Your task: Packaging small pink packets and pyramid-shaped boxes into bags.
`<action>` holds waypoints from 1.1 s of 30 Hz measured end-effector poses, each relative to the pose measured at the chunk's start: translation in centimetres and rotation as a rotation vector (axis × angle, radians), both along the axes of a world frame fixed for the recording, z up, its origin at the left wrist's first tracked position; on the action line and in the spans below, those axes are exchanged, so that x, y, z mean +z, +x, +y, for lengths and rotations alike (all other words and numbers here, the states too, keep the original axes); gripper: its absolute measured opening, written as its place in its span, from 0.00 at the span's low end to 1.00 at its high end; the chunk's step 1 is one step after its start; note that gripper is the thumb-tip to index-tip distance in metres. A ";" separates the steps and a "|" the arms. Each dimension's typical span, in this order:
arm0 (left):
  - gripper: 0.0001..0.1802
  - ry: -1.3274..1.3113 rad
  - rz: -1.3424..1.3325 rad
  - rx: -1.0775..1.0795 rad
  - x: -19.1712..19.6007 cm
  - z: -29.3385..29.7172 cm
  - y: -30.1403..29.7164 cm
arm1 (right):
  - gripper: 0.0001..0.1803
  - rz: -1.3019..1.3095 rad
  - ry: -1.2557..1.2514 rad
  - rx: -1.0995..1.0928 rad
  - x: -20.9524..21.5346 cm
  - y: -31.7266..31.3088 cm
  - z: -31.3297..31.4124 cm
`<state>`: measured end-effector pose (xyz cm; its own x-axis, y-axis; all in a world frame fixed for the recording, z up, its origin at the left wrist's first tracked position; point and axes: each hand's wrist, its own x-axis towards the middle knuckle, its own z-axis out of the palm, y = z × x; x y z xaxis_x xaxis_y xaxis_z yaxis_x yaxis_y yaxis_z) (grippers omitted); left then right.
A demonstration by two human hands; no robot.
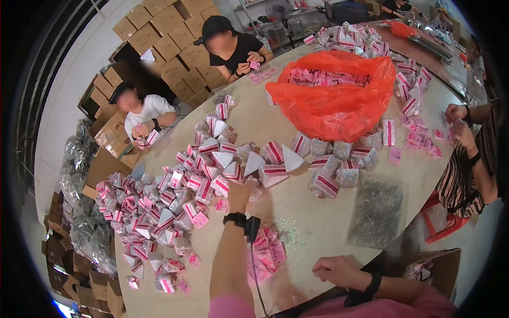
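Observation:
My left hand [239, 195] reaches into a long heap of wedge-shaped packages [204, 191], pink and white like cake slices, some with clear bags around them. Its fingers are partly hidden among the packages, beside a clear bag [256, 190], so its grip does not show. Over the near table edge, my right hand [335, 270] hangs with fingers loosely bent and nothing visible in them. Small pink printed packets [268, 257] lie in a pile between my arms. Shiny loose bits [289, 233] are scattered on the table beside that pile.
An open red plastic bag [328, 114] full of pink packets stands farther back. A flat clear bag of silvery bits [375, 212] lies right of centre. Co-workers sit around the table, two across and one at right [466, 138]. Cardboard boxes [169, 40] are stacked behind.

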<state>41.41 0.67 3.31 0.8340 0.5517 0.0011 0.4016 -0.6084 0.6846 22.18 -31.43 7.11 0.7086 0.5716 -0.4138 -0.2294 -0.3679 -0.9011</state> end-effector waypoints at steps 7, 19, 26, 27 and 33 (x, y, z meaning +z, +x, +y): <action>0.16 -1.193 -0.342 -0.188 3.3 -0.7 -11.7 | 0.09 -0.100 0.140 -0.017 0.0 -0.1 1.8; 0.28 -1.218 -0.742 -0.115 5.8 -8.3 -26.3 | 0.09 -0.737 0.291 0.070 8.7 -1.2 7.7; 0.26 -1.063 -0.771 -0.021 6.9 -9.2 -28.1 | 0.07 -0.842 0.310 0.136 9.6 -2.8 9.1; 0.26 -1.049 -0.777 -0.015 7.2 -9.4 -28.2 | 0.07 -0.869 0.306 0.134 9.6 -2.9 9.2; 0.32 -1.043 -0.826 -0.072 7.4 -9.8 -28.9 | 0.07 -0.977 0.265 0.142 9.5 -3.1 9.1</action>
